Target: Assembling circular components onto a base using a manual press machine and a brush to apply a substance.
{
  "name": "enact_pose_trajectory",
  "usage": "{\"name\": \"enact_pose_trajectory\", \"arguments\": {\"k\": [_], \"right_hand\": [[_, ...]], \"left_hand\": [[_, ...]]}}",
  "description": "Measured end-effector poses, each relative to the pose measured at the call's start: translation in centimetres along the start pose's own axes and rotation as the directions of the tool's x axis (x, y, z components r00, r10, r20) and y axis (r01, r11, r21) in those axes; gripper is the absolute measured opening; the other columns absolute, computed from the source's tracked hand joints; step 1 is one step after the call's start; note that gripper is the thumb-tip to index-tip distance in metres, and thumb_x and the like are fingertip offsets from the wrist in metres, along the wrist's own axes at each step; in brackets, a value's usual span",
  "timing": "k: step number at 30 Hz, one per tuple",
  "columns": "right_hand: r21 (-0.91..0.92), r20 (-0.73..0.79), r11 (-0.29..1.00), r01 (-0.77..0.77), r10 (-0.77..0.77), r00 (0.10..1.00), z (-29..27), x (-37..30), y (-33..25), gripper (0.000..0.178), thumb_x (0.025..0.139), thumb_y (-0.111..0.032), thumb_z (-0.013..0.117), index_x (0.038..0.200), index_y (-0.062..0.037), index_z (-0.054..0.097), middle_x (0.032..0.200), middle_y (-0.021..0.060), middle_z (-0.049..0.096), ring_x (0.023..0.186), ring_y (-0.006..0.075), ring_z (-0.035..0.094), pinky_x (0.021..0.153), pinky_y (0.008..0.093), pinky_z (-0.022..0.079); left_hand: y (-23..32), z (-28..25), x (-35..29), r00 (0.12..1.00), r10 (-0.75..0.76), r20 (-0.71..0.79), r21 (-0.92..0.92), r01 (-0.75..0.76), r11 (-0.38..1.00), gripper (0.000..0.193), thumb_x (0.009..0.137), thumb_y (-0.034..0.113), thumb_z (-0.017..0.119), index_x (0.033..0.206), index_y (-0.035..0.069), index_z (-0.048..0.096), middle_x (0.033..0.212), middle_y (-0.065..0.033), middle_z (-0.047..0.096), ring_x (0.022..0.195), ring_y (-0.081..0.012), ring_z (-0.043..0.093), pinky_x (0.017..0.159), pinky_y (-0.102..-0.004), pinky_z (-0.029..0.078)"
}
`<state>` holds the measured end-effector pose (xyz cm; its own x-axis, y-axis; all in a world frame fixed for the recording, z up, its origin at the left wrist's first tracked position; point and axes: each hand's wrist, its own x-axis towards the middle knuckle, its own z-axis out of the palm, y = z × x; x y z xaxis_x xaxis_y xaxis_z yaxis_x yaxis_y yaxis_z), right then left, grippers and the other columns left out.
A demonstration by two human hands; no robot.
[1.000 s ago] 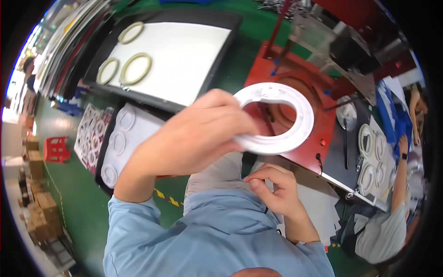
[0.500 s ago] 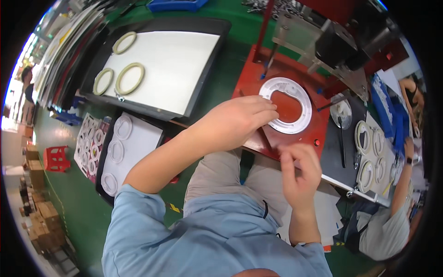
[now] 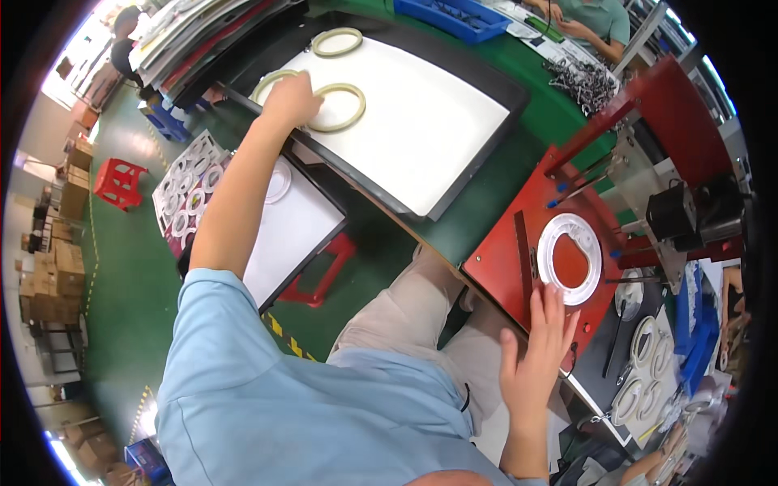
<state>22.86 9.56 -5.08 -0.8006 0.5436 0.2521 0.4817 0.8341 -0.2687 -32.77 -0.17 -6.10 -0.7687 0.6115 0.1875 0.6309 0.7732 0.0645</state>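
My left hand reaches to the near left of a white-topped tray, fingers curled and tips hidden. It lies over part of one cream ring and beside a larger cream ring; whether it grips either is hidden. Farther back on the tray sits another cream ring. At right, my right hand has its fingers stretched and spread, with the fingertips at the near edge of a white ring. That ring lies flat on the red base plate of a press-like fixture.
A lower tray with a white ring stands left of my legs. Red stools are on the green floor. Beyond the fixture, a board carries more rings. A blue bin and a co-worker's hands are at the back.
My left hand has left the white ring on the fixture and reached far left to the cream rings. My right hand has opened out beside the white ring. The view has turned left.
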Motion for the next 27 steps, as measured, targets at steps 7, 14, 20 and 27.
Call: {"name": "enact_pose_trajectory", "arguments": {"k": [7, 14, 20, 27], "right_hand": [[0.435, -0.132, 0.889, 0.139, -0.09, 0.987, 1.2, -1.9, -4.1, 0.034, 0.087, -0.003, 0.078, 0.12, -0.0008, 0.073, 0.13, 0.0185, 0.068, 0.116, 0.038, 0.066, 0.1, 0.0463, 0.053], [0.596, -0.032, 0.792, 0.133, -0.143, 0.989, 2.9, -0.8, -5.3, 0.023, 0.09, -0.001, 0.077, 0.113, -0.0002, 0.074, 0.122, 0.017, 0.071, 0.104, 0.0352, 0.071, 0.091, 0.0419, 0.057], [0.742, -0.088, 0.669, 0.039, 0.04, 0.995, 1.1, 3.5, -5.4, 0.031, 0.097, -0.007, 0.075, 0.127, 0.0015, 0.07, 0.122, 0.018, 0.071, 0.11, 0.0322, 0.071, 0.097, 0.0398, 0.056], [0.979, 0.183, -0.078, -0.19, -0.088, 0.979, -0.9, 5.4, -4.8, 0.045, 0.114, -0.02, 0.059, 0.151, 0.0019, 0.047, 0.125, 0.0137, 0.07, 0.111, 0.0189, 0.07, 0.099, 0.0358, 0.056]], "left_hand": [[0.9, 0.1, 1.9, 0.948, -0.031, 0.317, 0.145, -0.016, 0.989, 0.026, 0.082, 0.007, 0.067, 0.101, -0.002, 0.083, 0.108, -0.0285, 0.078, 0.104, -0.0411, 0.077, 0.093, -0.0484, 0.061], [3.2, -2.7, -1.6, 0.99, 0.106, -0.092, -0.164, -0.12, 0.979, 0.028, 0.093, 0.02, 0.064, 0.11, -0.003, 0.064, 0.096, -0.028, 0.075, 0.093, -0.0483, 0.072, 0.085, -0.0551, 0.057], [10.1, -9.3, -10.7, 0.88, 0.313, -0.357, -0.529, -0.467, 0.709, 0.025, 0.101, 0.019, 0.069, 0.117, 0.001, 0.065, 0.092, -0.0155, 0.069, 0.084, -0.0277, 0.067, 0.077, -0.0387, 0.053], [15.8, -8.3, -19.8, 0.543, 0.624, -0.562, -0.418, -0.837, 0.353, 0.028, 0.078, 0.003, 0.076, 0.104, 0.004, 0.066, 0.085, -0.0128, 0.063, 0.074, -0.0346, 0.065, 0.065, -0.0449, 0.052]]}}
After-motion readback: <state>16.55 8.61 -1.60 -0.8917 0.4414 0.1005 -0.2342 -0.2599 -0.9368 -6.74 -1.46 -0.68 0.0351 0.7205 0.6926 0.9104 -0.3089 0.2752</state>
